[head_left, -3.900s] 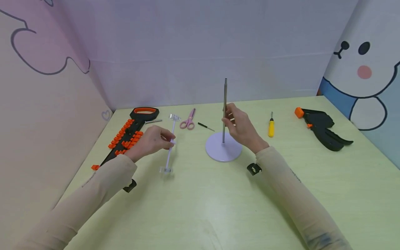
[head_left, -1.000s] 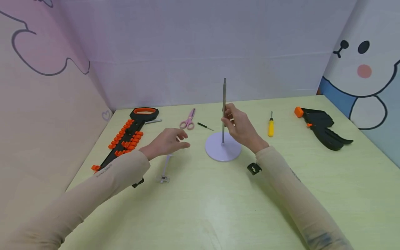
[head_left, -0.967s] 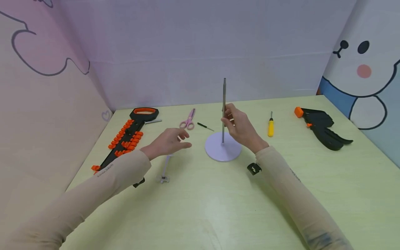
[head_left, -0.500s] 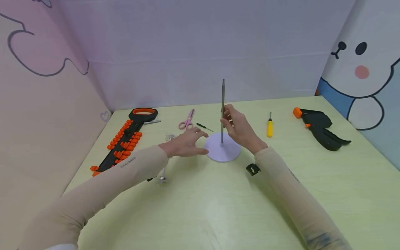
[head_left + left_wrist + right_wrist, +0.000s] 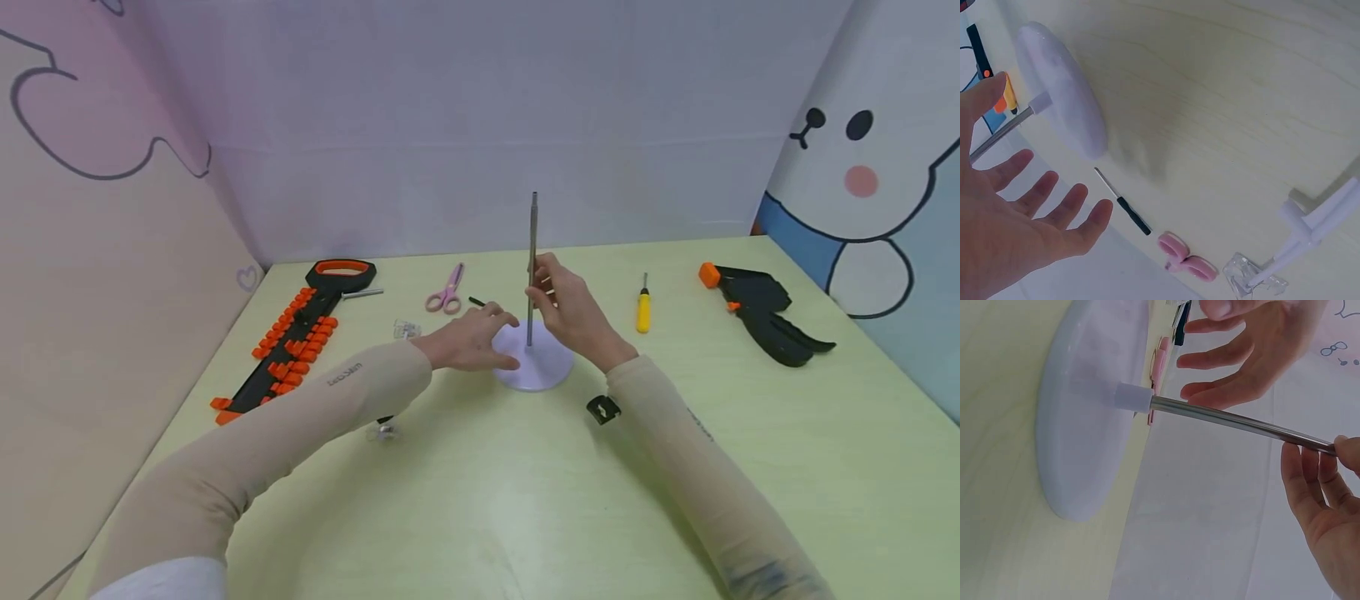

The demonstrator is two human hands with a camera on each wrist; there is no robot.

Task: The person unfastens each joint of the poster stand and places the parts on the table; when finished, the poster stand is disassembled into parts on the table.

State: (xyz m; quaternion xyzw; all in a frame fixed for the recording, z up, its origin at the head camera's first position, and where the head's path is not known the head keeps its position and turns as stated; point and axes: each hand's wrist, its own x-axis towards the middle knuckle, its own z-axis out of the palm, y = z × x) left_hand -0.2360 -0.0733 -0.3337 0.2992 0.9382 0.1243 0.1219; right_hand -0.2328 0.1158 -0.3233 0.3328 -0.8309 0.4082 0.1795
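Observation:
A thin metal rod [image 5: 532, 250] stands upright in a round white base [image 5: 543, 367] at the table's middle. My right hand [image 5: 562, 302] pinches the rod partway up; in the right wrist view its fingers [image 5: 1316, 487] curl at the rod [image 5: 1229, 419]. My left hand [image 5: 474, 337] is open with its fingers spread at the base's left edge. In the left wrist view the open hand [image 5: 1016, 219] hovers close to the base [image 5: 1060, 87]; whether it touches I cannot tell. A clear plastic bar [image 5: 1310, 231] lies on the table behind my left forearm, one end [image 5: 382, 432] showing.
A black holder with orange pieces [image 5: 296, 346] lies at the left. Pink scissors [image 5: 444, 293] and a small black screwdriver [image 5: 1124, 205] lie behind the base. A yellow screwdriver [image 5: 642, 310] and a black clamp [image 5: 761, 312] lie to the right. A small black clip [image 5: 603, 408] sits near my right wrist.
My left hand has let go of the clear plastic bar, which now lies on the table, and moved right to the base. The right hand has stayed on the rod.

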